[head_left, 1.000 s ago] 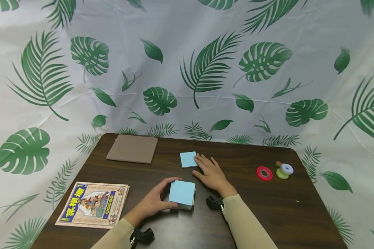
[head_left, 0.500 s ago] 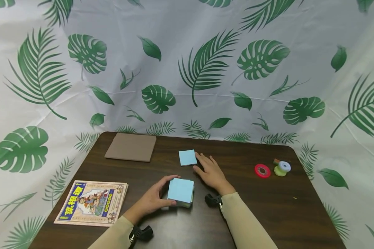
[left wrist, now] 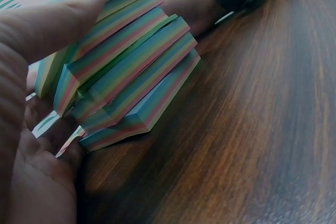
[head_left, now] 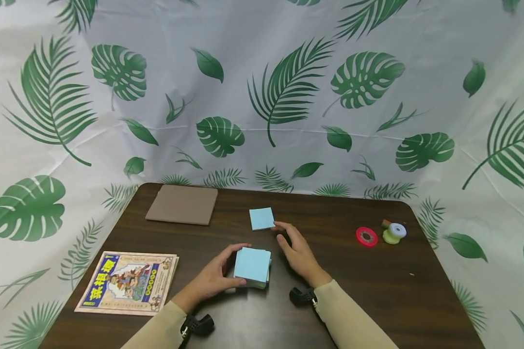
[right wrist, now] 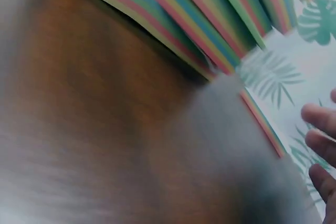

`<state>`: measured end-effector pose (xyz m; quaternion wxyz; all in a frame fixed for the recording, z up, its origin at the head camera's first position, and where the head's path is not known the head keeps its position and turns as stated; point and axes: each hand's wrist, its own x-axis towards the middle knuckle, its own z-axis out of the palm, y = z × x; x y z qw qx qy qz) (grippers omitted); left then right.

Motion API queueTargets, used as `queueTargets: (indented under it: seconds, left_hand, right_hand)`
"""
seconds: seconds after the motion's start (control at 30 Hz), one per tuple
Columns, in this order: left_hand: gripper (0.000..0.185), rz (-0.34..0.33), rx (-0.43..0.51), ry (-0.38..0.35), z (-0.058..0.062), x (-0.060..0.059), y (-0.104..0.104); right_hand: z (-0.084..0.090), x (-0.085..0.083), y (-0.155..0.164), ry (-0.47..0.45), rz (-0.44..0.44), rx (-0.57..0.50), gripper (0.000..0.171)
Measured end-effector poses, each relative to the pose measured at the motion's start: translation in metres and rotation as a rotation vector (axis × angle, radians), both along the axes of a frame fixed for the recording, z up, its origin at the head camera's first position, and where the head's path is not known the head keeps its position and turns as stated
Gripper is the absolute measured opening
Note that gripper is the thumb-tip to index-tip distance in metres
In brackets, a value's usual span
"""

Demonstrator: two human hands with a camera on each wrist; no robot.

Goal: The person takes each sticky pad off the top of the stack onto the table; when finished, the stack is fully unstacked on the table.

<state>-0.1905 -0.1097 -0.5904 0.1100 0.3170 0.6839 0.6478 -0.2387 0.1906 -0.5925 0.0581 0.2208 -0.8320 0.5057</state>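
Observation:
My left hand (head_left: 211, 278) grips the side of a stack of sticky note pads (head_left: 252, 264), thumb at the near side and fingers at the far side. Light blue sheets top the stack. In the left wrist view the pads' edges (left wrist: 131, 61) show rainbow stripes, and the pads sit unevenly on one another. Beyond the stack, one blue-topped sticky note pad (head_left: 262, 219) lies flat on the table. My right hand (head_left: 300, 254) is just right of that pad with loosely bent fingers, holding nothing; whether a fingertip touches the pad's corner I cannot tell.
A comic book (head_left: 126, 283) lies at the left on the dark wooden table (head_left: 358, 300). At the back left is a flat brown board (head_left: 183, 205). Toward the right are a red ring-shaped item (head_left: 367, 236) and a small green and white item (head_left: 394, 233).
My right hand has drawn back slightly from the far pad, and its fingers are more bent. The left hand keeps its grip on the stack. The head view has shifted a little.

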Motion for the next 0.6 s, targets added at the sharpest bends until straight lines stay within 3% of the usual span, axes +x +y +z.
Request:
queueTargets:
  seconds: [0.23, 0.4, 0.6]
  left_hand:
    - [0.086, 0.015, -0.01, -0.007, 0.002, 0.001, -0.001]
    - [0.089, 0.037, -0.026, -0.025, 0.004, 0.002, -0.003]
    - [0.096, 0.053, -0.083, -0.075, 0.004, 0.005, -0.001]
  right_hand:
    - [0.004, 0.025, -0.007, 0.093, 0.195, -0.062, 0.046]
    - [0.008, 0.034, -0.019, 0.146, 0.325, -0.092, 0.086]
    - [0.009, 0.041, -0.024, 0.129, 0.388, -0.049, 0.109]
